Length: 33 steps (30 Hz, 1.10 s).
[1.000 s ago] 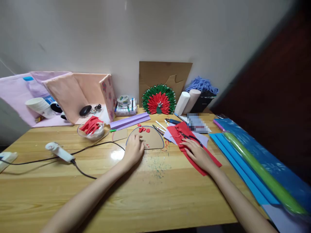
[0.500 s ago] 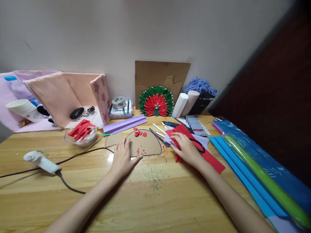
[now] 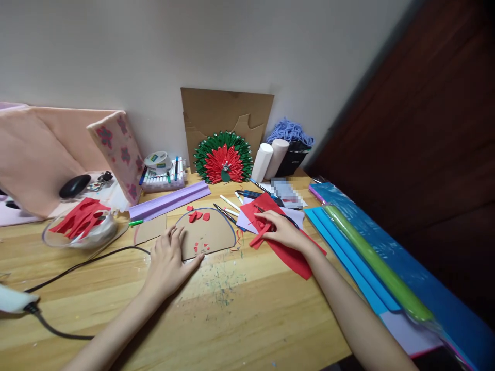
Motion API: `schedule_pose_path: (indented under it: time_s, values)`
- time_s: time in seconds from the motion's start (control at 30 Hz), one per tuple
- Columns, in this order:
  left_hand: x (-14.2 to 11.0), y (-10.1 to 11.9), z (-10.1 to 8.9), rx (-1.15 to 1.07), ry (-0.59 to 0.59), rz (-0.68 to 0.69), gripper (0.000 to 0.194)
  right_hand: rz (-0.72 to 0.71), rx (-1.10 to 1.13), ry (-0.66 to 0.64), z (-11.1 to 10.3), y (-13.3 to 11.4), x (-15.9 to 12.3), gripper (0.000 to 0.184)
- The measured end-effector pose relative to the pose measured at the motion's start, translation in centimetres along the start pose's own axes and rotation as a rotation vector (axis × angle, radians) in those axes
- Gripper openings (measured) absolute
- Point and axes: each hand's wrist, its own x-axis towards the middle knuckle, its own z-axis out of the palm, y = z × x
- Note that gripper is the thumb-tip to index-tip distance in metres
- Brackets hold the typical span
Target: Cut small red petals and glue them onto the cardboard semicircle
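Note:
My left hand lies flat with its fingers spread, over the left end of a half-round piece of cardboard edged in blue. Several small red scraps are scattered on that cardboard. At the right, my right hand pinches a red paper strip between thumb and fingers. Beneath it a larger red sheet is spread over lilac paper. Scissors with dark handles are partly hidden behind the right hand.
Pens and markers lie beyond the cardboard. A clear bowl of red strips stands left, near a corded white tool. A red and green peacock craft leans at the back. Blue and green rolls line the right side.
The view has turned to the right, so things sit further left. My right hand has gone from resting over the red paper to pinching a red strip. The left hand stays on the cardboard.

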Motion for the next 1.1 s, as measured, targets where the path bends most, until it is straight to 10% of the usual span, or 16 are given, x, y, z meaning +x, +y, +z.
schedule_pose_path:
  time_s: [0.23,0.47,0.73,0.93,1.1]
  values:
    - [0.1,0.1,0.1,0.032,0.006,0.000,0.071,0.095,0.257,0.096,-0.8,0.6,0.0,0.008]
    - [0.0,0.0,0.2,0.012,0.019,-0.005,0.072,0.252,0.553,0.548,-1.1,1.4,0.8,0.031]
    - [-0.8,0.2,-0.7,-0.081,0.063,-0.013,0.080,0.156,0.093,0.629,0.9,-0.2,1.8,0.042]
    - [-2.3,-0.6,-1.2,-0.103,0.051,-0.039,0.081,-0.144,-0.036,0.001,3.1,-4.8,-0.5,0.032]
    - [-2.5,-0.6,-1.3,-0.094,0.053,-0.044,0.081,-0.007,-0.046,-0.008,5.5,-5.5,-0.6,0.054]
